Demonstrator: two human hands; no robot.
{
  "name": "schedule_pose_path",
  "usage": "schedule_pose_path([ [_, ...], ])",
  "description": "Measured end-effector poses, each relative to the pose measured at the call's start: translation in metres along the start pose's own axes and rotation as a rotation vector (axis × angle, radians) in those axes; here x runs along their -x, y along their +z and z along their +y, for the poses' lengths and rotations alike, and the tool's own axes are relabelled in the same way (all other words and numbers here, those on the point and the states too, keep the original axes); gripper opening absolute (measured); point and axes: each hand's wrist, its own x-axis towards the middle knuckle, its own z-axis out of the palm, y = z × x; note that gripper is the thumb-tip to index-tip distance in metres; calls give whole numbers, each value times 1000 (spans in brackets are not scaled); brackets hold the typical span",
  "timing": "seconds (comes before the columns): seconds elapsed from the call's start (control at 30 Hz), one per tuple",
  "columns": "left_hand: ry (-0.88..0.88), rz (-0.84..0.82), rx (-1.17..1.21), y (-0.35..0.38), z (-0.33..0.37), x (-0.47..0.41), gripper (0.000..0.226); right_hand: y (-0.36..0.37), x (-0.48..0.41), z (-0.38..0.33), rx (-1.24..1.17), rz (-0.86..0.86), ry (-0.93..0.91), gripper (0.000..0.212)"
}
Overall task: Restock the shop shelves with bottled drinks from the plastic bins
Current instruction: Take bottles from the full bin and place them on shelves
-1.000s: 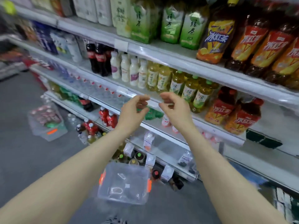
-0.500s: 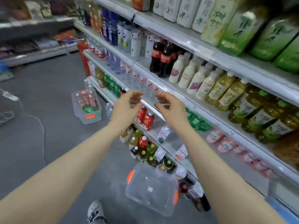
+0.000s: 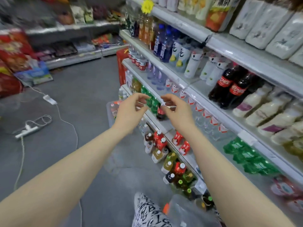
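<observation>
My left hand and my right hand are raised side by side in front of the drink shelves, fingers curled and apart, holding nothing. Behind my left hand a clear plastic bin with several bottles in it stands on the floor. An empty clear bin with orange latches lies at the bottom, by my feet. Loose bottles stand on the floor along the lowest shelf. Cola bottles and white drink bottles stand on the shelf to the right.
A white power strip and its cable lie on the grey floor at left. Red snack bags and more shelving fill the far left and back. A patterned shoe shows at the bottom.
The view has swung left along the aisle. Both hands kept their raised pose; the empty bin slid toward the bottom edge and the far bin now sits behind my left hand.
</observation>
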Motion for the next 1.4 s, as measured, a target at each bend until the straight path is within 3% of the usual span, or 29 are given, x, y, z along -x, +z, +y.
schedule_pose_path([
  [0.6,-20,163,-118,-96,-117,-297,35,162,-330,-8,23,-219,-92,31],
  [1.07,-95,-25,-97,-151,-278,-485,34,327,-490,40,10,-166,159,31],
  [1.4,-364,-114,25,-137,-414,-526,26,416,-521,124,13,-172,402,30],
])
